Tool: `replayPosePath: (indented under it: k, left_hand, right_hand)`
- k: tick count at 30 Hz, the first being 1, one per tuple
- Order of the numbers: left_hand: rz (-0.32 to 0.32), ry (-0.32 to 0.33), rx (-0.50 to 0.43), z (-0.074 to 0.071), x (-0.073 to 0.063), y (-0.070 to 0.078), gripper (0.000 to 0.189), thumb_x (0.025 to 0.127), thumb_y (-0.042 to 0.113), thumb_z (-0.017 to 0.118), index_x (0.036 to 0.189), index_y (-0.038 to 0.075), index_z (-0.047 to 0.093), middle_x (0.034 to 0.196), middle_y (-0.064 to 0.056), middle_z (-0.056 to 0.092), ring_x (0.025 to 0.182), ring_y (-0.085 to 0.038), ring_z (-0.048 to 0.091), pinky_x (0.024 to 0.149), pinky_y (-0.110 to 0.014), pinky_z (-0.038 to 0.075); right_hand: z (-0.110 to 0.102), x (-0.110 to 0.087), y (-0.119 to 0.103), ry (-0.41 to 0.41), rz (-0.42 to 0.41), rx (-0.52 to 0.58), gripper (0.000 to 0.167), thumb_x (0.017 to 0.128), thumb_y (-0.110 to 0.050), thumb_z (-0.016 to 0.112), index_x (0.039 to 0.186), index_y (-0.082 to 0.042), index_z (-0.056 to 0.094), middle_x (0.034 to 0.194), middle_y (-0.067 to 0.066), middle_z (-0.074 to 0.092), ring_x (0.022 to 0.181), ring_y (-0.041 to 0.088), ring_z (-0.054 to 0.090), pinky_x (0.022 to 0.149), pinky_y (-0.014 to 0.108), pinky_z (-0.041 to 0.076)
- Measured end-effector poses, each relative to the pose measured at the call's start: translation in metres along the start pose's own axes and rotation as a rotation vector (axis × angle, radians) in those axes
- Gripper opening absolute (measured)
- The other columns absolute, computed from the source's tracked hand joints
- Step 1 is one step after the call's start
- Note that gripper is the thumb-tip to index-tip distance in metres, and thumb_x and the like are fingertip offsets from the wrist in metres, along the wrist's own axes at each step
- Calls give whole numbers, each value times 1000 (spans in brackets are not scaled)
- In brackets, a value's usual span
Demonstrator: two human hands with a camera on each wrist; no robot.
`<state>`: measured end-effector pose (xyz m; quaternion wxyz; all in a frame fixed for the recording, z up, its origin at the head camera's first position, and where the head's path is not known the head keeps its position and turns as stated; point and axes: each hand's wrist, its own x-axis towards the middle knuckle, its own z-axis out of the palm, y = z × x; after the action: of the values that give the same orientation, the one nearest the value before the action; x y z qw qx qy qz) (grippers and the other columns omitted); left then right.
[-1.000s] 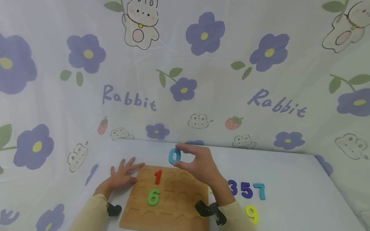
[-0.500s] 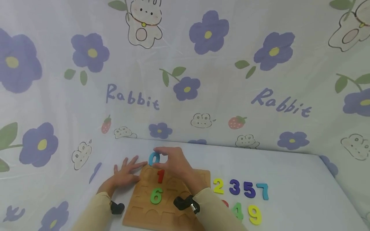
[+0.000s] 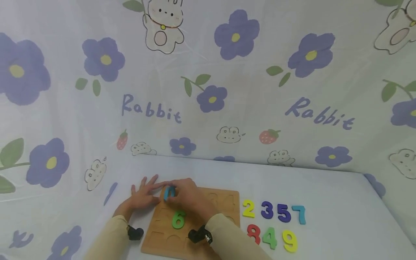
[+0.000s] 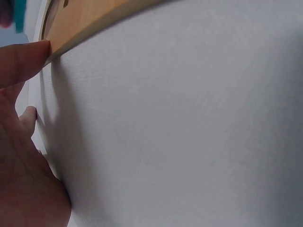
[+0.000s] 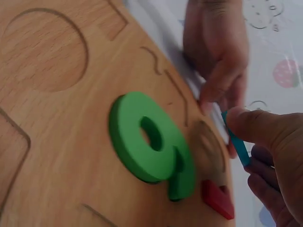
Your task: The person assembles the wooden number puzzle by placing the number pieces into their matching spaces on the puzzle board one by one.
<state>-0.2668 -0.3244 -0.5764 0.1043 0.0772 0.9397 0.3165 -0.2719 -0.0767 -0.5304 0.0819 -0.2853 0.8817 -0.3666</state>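
Note:
My right hand (image 3: 193,198) pinches a blue number 0 (image 3: 167,194) between thumb and fingers over the upper-left corner of a wooden number board (image 3: 159,245). In the right wrist view the blue 0 (image 5: 240,149) appears edge-on, tilted above a round recess. My left hand (image 3: 141,198) lies at the board's left edge with fingers spread, and its thumb (image 4: 23,61) touches that edge in the left wrist view. A green number 6 (image 3: 178,220) sits on the board. The red number 1 (image 5: 218,202) shows in the right wrist view; my right hand hides it from the head camera.
Right of the board, a yellow 2 (image 3: 248,208), purple 3 (image 3: 267,210), purple 5 (image 3: 284,213) and blue 7 (image 3: 299,214) form a row. Below them lie a red 8 (image 3: 254,232), green 4 (image 3: 270,238) and yellow 9 (image 3: 289,241). A patterned curtain (image 3: 253,108) hangs behind the white table.
My right hand has carried the blue 0 left and down to the board's upper-left corner. The left hand stays at the board's edge. More loose numbers have come into view.

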Motion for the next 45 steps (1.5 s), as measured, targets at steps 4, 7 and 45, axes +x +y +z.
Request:
replayPosePath:
  k: [4,7,45]
  left_hand:
    - [12,3,-14,1,-2,5,70,88,25,70,156,36,62,182,-23,18,164,-63,-11,115,-90,-21]
    - [14,10,-11,2,-3,8,70,87,24,69,156,35,62,182,-23,18,164,-63,-10,114,-90,-21]
    - [-87,-35,12,-3,-6,30,72,90,23,72,161,26,57,184,-21,14,165,-60,-13,119,-87,-20]
  right_hand:
    - [9,3,3,-9,10,-74,49,96,-27,86,142,-18,74,113,-4,77,95,10,64,87,27,58]
    - [13,6,5,-10,1,-126,46,95,-27,86,139,-15,75,108,-5,77,92,8,62,84,25,57]
    - [-129,-144,34,190,27,-83,60,94,-50,85,146,-23,72,146,-2,74,140,27,68,114,55,56]
